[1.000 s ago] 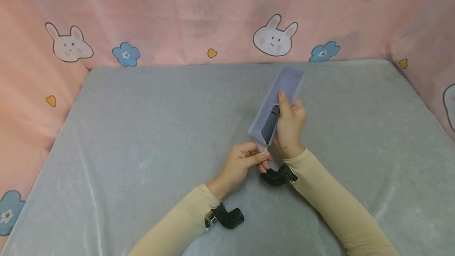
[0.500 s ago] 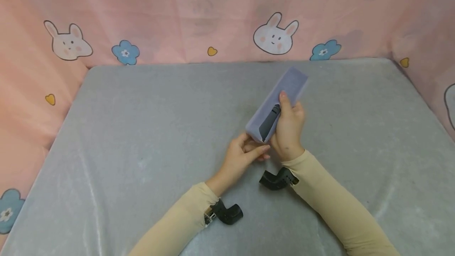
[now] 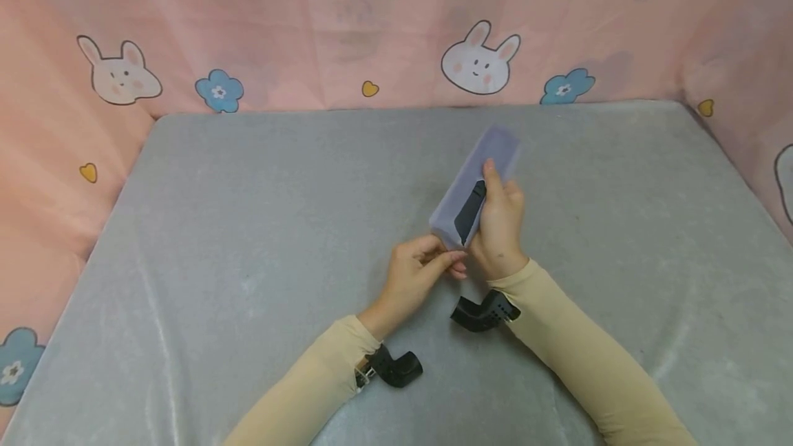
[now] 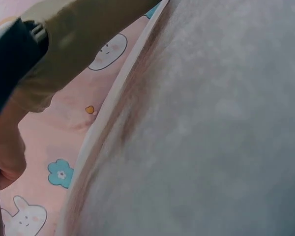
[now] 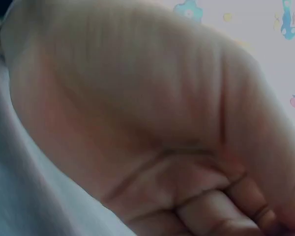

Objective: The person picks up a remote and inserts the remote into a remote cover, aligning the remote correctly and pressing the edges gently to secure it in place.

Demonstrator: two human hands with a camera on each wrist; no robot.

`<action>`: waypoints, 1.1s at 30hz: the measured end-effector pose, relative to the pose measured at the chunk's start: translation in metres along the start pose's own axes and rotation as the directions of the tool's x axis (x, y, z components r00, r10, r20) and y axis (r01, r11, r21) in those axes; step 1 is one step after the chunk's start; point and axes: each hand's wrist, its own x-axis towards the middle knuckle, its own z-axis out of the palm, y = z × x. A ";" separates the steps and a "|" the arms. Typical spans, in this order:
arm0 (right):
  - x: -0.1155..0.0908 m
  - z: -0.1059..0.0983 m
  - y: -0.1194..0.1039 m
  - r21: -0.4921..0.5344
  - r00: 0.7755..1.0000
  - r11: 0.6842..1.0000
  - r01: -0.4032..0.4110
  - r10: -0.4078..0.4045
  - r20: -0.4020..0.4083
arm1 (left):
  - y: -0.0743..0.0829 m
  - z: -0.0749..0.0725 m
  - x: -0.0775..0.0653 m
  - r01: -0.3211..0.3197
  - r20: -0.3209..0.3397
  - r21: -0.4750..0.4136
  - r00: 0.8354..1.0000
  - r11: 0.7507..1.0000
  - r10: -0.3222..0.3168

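A long pale purple box [image 3: 456, 193], with a dark elongated shape showing on its upper face, is held at a slant above the table. My right hand [image 3: 502, 226] grips its right side, the thumb lying along the upper face and the other fingers mostly hidden beneath. At the box's near end, my left hand [image 3: 411, 277] pinches the end edge between thumb and curled fingers; the exact contact is partly hidden. In the right wrist view the palm of the right hand [image 5: 152, 108] fills most of the picture, and the box cannot be made out there.
A grey cloth-covered table [image 3: 266, 226] spreads beneath both hands. Pink fabric [image 3: 384, 26] with rabbits and flowers stands behind it and at the sides. Black curved mounts [image 3: 399, 369] stick out at both wrists.
The pale flap that my left hand pinched at the near end no longer shows, and that hand has moved slightly up and left. The box has tilted and shifted a little; the right hand keeps its grip.
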 end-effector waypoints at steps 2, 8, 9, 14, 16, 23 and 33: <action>0.000 0.002 0.000 -0.022 0.996 0.996 0.083 -0.082 0.022 | 0.001 0.001 -0.002 0.031 0.004 -0.022 1.000 0.999 -0.031; 0.002 0.005 0.001 -0.144 0.934 0.923 0.357 -0.354 0.047 | 0.001 0.008 -0.004 0.105 0.025 -0.162 0.994 0.981 -0.102; 0.002 0.005 0.000 -0.166 0.919 0.904 0.393 -0.390 0.057 | 0.001 0.008 -0.004 0.112 0.018 -0.179 0.994 0.977 -0.111; -0.001 0.007 -0.001 -0.126 0.895 0.886 0.445 -0.438 0.085 | -0.001 0.010 -0.003 0.148 -0.020 -0.235 0.987 0.961 -0.157; -0.002 0.007 -0.001 -0.073 0.913 0.911 0.405 -0.399 0.080 | 0.000 0.009 -0.002 0.163 -0.024 -0.229 0.985 0.960 -0.173; -0.004 0.004 -0.003 -0.095 0.972 0.970 0.223 -0.213 0.102 | 0.003 0.005 -0.001 0.237 -0.007 -0.170 0.970 0.957 -0.242; 0.007 0.002 -0.011 -0.198 0.982 0.980 0.035 0.003 0.188 | 0.001 -0.006 0.004 0.123 -0.135 -0.238 0.978 0.963 -0.159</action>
